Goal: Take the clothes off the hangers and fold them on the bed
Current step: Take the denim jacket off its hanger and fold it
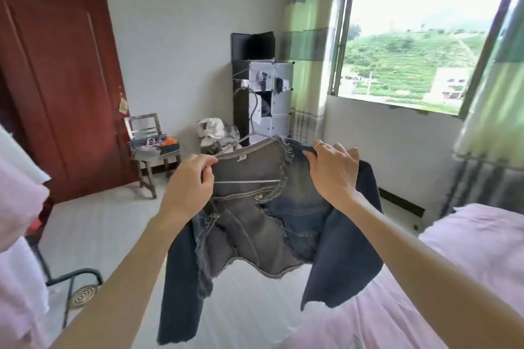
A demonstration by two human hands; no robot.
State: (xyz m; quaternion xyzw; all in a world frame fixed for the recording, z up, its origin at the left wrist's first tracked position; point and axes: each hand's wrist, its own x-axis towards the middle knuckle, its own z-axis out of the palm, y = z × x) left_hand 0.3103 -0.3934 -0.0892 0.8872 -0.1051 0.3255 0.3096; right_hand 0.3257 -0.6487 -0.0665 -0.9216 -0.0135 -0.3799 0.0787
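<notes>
Left hand [189,178] pinches the collar edge and right hand [333,171] grips the far shoulder of the denim jacket [266,224], holding it spread in the air between them, probably to slip the wire hanger [252,133] free above the pink bed [467,249].

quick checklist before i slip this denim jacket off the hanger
1. Left hand has a grip on the jacket's collar edge: ok.
2. Right hand holds the other shoulder of the denim jacket: ok.
3. Hanger still inside the jacket, hook sticking up free: ok.
4. Jacket front open, so it can slide off: ok.
5. Sleeves hanging loose, not snagged: ok.
6. Bed close at the right for folding: ok.
</notes>
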